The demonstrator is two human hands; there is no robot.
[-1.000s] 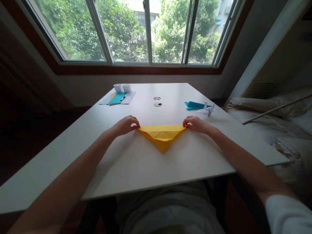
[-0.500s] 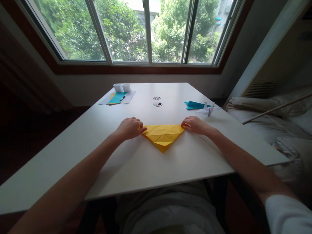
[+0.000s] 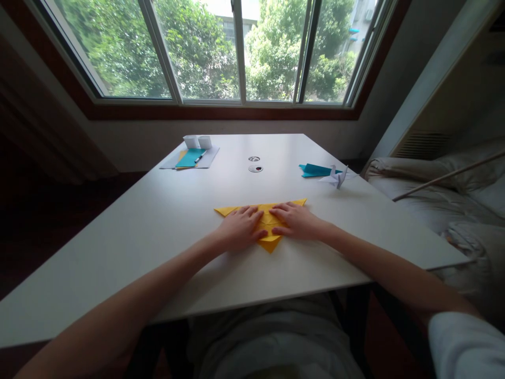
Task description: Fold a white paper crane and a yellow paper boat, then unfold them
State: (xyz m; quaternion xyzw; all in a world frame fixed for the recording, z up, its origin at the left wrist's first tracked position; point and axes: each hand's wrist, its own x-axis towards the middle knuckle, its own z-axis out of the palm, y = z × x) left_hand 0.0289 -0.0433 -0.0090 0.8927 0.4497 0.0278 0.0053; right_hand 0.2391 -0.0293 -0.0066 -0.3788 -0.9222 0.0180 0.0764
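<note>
A sheet of yellow folding paper (image 3: 268, 227) lies on the white table, creased and folded into a wide triangle. Its long edge faces the window and its tip points toward me. My left hand (image 3: 243, 227) rests flat on the left half, fingers stretched out. On the right half lies my right hand (image 3: 294, 220), its fingers spread and also pressed down on the paper. Both side corners of the triangle stick out beyond my hands, and the near tip shows below them. Part of the paper is hidden under my palms.
Farther right sit a white paper crane (image 3: 336, 178) and a folded teal paper piece (image 3: 317, 170). At the back left are teal paper (image 3: 190, 158), a pen (image 3: 200, 156) and two white paper boxes (image 3: 198, 141). A round metal table fitting (image 3: 255, 169) lies mid-table.
My hands have let go of the paper's two side corners and moved inward onto its middle. The fingers have gone from pinching to lying flat. The paper has shifted slightly.
</note>
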